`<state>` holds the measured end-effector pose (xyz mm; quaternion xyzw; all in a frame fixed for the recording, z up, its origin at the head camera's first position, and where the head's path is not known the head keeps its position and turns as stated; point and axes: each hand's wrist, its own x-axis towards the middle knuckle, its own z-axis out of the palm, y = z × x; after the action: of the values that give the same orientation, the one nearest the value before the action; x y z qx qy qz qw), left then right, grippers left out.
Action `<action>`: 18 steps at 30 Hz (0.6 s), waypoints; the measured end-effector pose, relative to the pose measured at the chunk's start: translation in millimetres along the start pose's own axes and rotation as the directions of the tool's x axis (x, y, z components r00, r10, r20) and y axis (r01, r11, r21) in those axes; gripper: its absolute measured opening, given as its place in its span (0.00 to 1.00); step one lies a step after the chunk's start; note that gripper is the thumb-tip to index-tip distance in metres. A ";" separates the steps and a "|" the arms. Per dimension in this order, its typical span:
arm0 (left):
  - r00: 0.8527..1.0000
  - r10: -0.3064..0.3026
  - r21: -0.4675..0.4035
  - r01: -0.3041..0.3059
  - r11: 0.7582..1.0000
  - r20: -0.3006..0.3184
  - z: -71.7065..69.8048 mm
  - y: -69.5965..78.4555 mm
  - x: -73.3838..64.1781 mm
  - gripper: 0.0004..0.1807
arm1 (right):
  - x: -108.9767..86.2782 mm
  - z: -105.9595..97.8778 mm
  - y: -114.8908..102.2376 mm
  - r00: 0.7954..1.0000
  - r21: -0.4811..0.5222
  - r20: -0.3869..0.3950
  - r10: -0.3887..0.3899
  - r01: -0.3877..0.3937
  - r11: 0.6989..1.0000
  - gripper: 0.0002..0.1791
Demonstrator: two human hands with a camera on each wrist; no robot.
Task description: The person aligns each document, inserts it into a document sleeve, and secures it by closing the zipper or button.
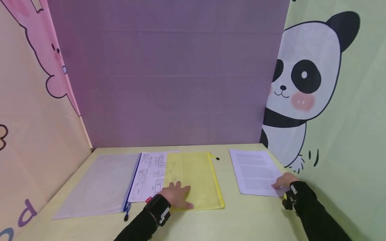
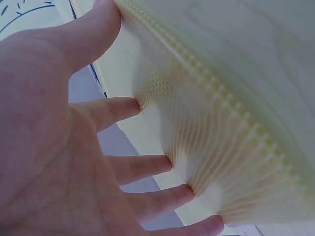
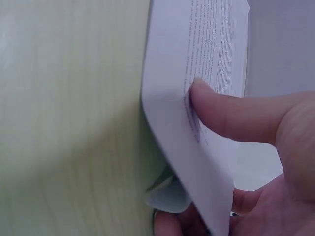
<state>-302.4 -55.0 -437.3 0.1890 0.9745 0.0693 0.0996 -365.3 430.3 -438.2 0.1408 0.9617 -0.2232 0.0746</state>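
A yellow mesh zip folder (image 1: 196, 174) lies mid-table, its zip along the right side. On its lower left part rests my left hand (image 1: 178, 195), fingers spread. The left wrist view shows the fingertips (image 2: 179, 192) pressing into the mesh and drawing it into creases, with the thumb at the folder's edge. At the right, my right hand (image 1: 284, 180) pinches the near right corner of a printed sheet (image 1: 253, 170). Its thumb (image 3: 211, 105) lies on the printed face and fingers are underneath. The corner is bent up off the table in the right wrist view.
A whitish zip folder (image 1: 99, 184) with a blue zip lies at the left, its pull hanging near the front. Sheets with line drawings (image 1: 147, 177) lie between the folders, overlapped by the yellow one. Printed cloth walls stand left, right and behind the table (image 1: 235, 221).
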 end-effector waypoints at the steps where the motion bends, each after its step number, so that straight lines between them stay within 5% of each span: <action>1: 1.000 -0.002 0.000 0.002 1.000 0.003 0.2 0.1 0.3 0.44 | -0.8 0.1 -2.5 1.000 0.006 -0.007 0.016 -0.016 1.000 0.32; 13: 1.000 0.000 0.026 0.000 1.000 0.020 -0.1 2.5 3.2 0.43 | -10.9 -10.1 -18.0 0.997 0.100 0.000 0.080 -0.079 0.992 0.42; 18: 1.000 -0.009 0.013 0.008 1.000 0.030 -2.1 3.4 2.7 0.43 | -10.8 -13.3 -27.6 0.995 0.215 0.021 0.103 -0.105 0.971 0.46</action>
<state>-304.0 -51.0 -435.2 0.1865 0.9741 0.0597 0.1131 -364.6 410.1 -412.9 0.1970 0.9228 -0.3225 0.0750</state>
